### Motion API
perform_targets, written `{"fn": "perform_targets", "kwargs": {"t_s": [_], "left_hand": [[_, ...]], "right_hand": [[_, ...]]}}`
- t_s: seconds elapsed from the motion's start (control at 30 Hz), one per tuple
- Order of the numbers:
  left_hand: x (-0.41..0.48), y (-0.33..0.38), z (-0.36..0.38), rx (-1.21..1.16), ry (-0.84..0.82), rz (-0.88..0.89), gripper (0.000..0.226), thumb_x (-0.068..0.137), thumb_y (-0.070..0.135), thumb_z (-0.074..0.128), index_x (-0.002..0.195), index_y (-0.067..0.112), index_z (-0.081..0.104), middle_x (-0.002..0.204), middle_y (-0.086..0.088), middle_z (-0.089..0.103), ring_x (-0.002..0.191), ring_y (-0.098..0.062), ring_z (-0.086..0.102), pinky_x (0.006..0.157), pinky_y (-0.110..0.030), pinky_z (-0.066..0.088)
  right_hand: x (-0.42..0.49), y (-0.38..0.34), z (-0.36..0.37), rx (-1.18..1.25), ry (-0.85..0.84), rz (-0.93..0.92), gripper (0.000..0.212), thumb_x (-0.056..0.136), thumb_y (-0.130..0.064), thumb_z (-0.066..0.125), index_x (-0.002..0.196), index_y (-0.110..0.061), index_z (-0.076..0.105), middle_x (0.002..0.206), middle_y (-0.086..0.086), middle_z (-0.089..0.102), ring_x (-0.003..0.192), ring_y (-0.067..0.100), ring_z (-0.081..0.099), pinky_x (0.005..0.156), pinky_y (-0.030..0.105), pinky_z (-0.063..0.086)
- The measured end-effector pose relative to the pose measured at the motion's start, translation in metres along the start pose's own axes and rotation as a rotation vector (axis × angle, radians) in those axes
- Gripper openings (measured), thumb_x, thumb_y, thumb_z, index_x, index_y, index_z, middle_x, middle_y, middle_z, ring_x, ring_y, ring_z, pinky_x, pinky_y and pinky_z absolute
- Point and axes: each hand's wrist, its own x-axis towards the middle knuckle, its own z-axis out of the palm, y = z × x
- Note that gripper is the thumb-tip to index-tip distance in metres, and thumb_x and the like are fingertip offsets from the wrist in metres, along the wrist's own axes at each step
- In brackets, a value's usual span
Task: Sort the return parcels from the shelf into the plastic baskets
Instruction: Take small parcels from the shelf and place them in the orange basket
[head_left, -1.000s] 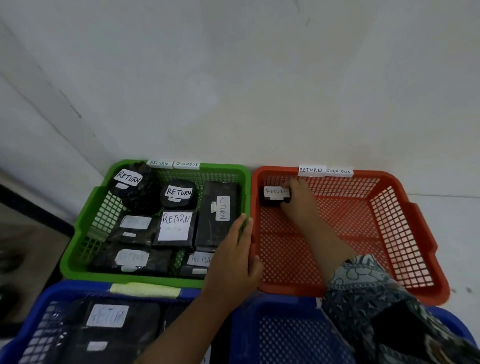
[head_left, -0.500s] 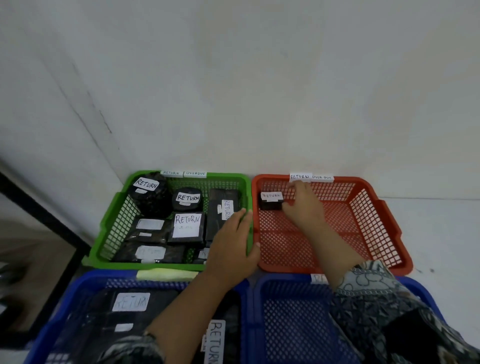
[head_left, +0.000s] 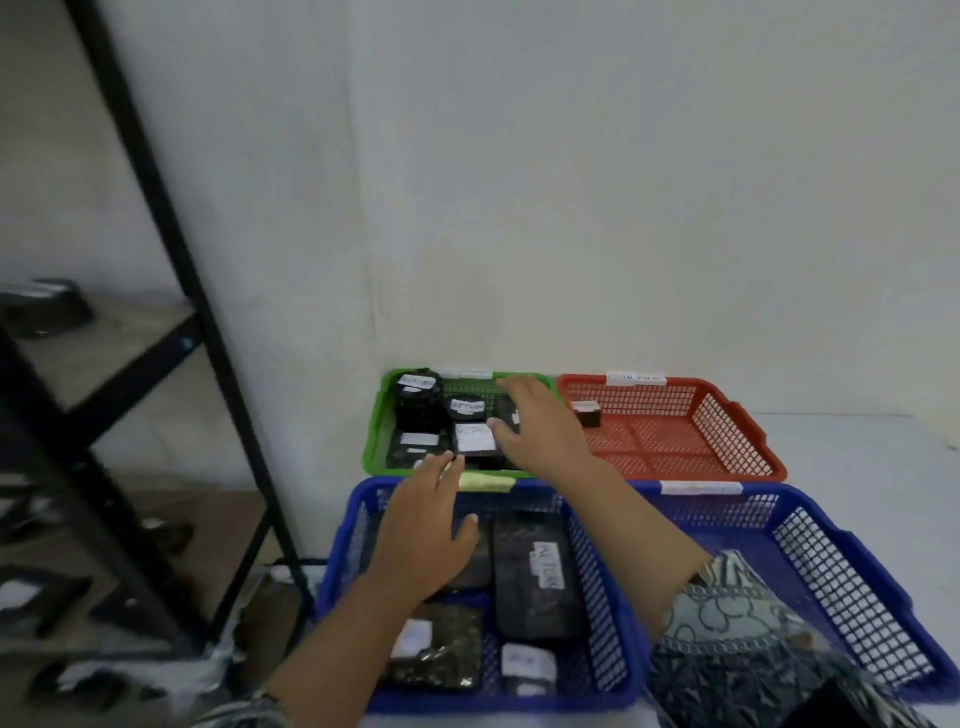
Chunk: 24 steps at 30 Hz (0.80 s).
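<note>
Four plastic baskets stand on the floor by the wall. The green basket (head_left: 375, 441) holds several black parcels with white RETURN labels. One small black parcel (head_left: 588, 414) lies in the far left corner of the red basket (head_left: 727, 415). The near left blue basket (head_left: 337, 571) carries several black parcels. My left hand (head_left: 423, 525) hovers over that basket with fingers straight, holding nothing. My right hand (head_left: 535, 426) is spread over the green basket's right side, empty.
A second blue basket (head_left: 841, 582) at the near right shows only mesh. A black metal shelf (head_left: 156, 332) stands at the left, with dark parcels blurred on its boards. The white wall rises right behind the baskets.
My right hand has let go of the small parcel in the red basket and moved left over the green one. My left hand pulled back over the blue basket. The view swung left and up.
</note>
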Motion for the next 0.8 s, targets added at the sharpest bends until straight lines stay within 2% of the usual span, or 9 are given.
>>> {"fn": "perform_targets", "kwargs": {"t_s": [0.1, 0.2, 0.33, 0.43, 0.57, 0.67, 0.8], "left_hand": [[-0.055, -0.042, -0.04, 0.041, 0.057, -0.026, 0.062, 0.077, 0.038, 0.048, 0.128, 0.003, 0.052, 0.127, -0.014, 0.055, 0.112, -0.031, 0.057, 0.091, -0.043, 0.05], [-0.106, -0.077, -0.086, 0.15, 0.08, -0.104, 0.064, 0.073, 0.04, 0.042, 0.122, 0.003, 0.057, 0.122, -0.014, 0.06, 0.109, -0.03, 0.06, 0.088, -0.042, 0.05], [-0.158, -0.121, -0.135, 0.192, 0.11, -0.218, 0.065, 0.077, 0.04, 0.045, 0.131, 0.006, 0.05, 0.133, -0.013, 0.051, 0.123, -0.032, 0.05, 0.098, -0.045, 0.046], [-0.188, -0.153, -0.165, 0.243, 0.159, -0.286, 0.065, 0.076, 0.039, 0.05, 0.128, 0.001, 0.053, 0.129, -0.018, 0.055, 0.12, -0.035, 0.052, 0.096, -0.046, 0.045], [-0.209, -0.192, -0.199, 0.225, 0.192, -0.375, 0.064, 0.082, 0.034, 0.053, 0.137, 0.003, 0.043, 0.141, -0.016, 0.044, 0.133, -0.032, 0.037, 0.107, -0.044, 0.033], [-0.211, -0.228, -0.22, 0.23, 0.219, -0.4, 0.062, 0.081, 0.026, 0.065, 0.135, 0.004, 0.045, 0.139, -0.016, 0.044, 0.13, -0.031, 0.04, 0.104, -0.043, 0.035], [-0.198, -0.283, -0.246, 0.268, 0.254, -0.406, 0.061, 0.079, 0.024, 0.067, 0.132, 0.002, 0.047, 0.136, -0.017, 0.047, 0.126, -0.032, 0.044, 0.101, -0.044, 0.039]], "right_hand": [[-0.023, -0.074, 0.01, 0.05, 0.012, -0.073, 0.052, 0.093, -0.033, 0.053, 0.141, -0.017, 0.039, 0.145, 0.001, 0.039, 0.135, 0.018, 0.034, 0.105, 0.031, 0.032], [-0.036, -0.146, 0.025, 0.091, 0.001, -0.179, 0.051, 0.092, -0.031, 0.055, 0.14, -0.015, 0.041, 0.143, 0.003, 0.041, 0.133, 0.02, 0.036, 0.105, 0.031, 0.032], [-0.045, -0.236, 0.046, 0.162, -0.009, -0.295, 0.049, 0.092, -0.031, 0.055, 0.137, -0.015, 0.044, 0.14, 0.004, 0.043, 0.129, 0.022, 0.04, 0.101, 0.033, 0.037], [-0.047, -0.295, 0.06, 0.207, -0.034, -0.361, 0.049, 0.092, -0.03, 0.054, 0.137, -0.014, 0.044, 0.14, 0.005, 0.042, 0.13, 0.023, 0.039, 0.102, 0.033, 0.037], [-0.041, -0.361, 0.08, 0.247, -0.082, -0.448, 0.048, 0.092, -0.031, 0.053, 0.137, -0.018, 0.043, 0.139, 0.003, 0.042, 0.129, 0.021, 0.041, 0.101, 0.035, 0.04], [-0.029, -0.4, 0.097, 0.278, -0.089, -0.498, 0.048, 0.092, -0.03, 0.054, 0.138, -0.018, 0.042, 0.14, 0.002, 0.042, 0.127, 0.019, 0.042, 0.101, 0.034, 0.041], [0.003, -0.441, 0.121, 0.279, -0.097, -0.494, 0.048, 0.093, -0.031, 0.053, 0.138, -0.018, 0.041, 0.14, 0.002, 0.042, 0.127, 0.02, 0.042, 0.1, 0.035, 0.041]]}}
